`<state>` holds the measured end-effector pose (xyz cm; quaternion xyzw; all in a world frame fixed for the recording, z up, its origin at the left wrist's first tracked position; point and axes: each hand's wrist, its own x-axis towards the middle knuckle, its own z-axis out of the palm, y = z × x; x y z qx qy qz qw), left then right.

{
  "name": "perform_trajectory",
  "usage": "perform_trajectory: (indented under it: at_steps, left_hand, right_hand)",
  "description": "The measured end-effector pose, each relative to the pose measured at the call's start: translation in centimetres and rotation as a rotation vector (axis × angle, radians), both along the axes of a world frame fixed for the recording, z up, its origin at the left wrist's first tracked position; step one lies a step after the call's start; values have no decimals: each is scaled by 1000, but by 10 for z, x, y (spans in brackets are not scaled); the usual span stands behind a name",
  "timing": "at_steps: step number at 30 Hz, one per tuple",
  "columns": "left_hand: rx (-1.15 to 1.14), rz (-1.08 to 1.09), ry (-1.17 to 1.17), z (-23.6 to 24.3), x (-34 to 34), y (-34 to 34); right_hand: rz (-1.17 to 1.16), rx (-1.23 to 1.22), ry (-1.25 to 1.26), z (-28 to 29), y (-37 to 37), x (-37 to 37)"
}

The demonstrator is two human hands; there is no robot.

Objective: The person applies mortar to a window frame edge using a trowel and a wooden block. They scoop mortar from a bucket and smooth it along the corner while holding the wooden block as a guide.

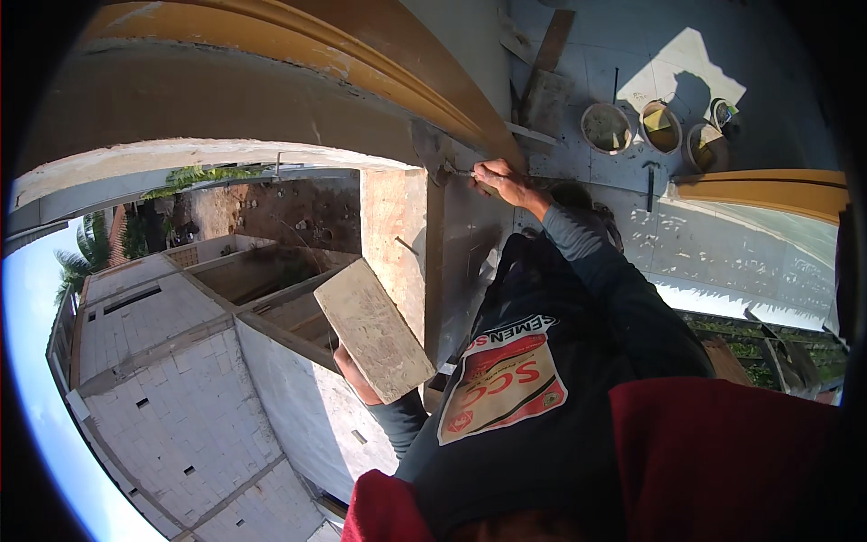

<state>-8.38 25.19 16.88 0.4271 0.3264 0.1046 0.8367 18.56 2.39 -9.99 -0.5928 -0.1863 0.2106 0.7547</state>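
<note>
My right hand (499, 183) is closed around the handle of a small trowel, whose blade (432, 163) touches the grey plastered corner (452, 217) beside the orange door frame (465, 86), above a pale sunlit pillar face (388, 235). My left hand (352, 370) grips a rectangular board (373, 330) crusted with grey mortar from beneath, holding it tilted beside the pillar; part of that hand is hidden by the board.
Several buckets (605, 126), a hammer (650, 185) and loose planks (553, 41) lie on the tiled floor at upper right. Another orange frame (759, 190) is at right. Beyond the opening at left, a drop shows unfinished block walls (163, 388), a dirt yard (271, 208) and palms.
</note>
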Motion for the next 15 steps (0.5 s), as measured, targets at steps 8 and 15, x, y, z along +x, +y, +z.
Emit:
perform_trajectory:
  at_steps: [8,15]
  left_hand:
    - [-206,-37,16,15,12,-9]
    - [-130,-22,57,17,20,-13]
  right_hand:
    - [59,252,92,-39,9,0]
    - [38,81,195,-61,13,-11]
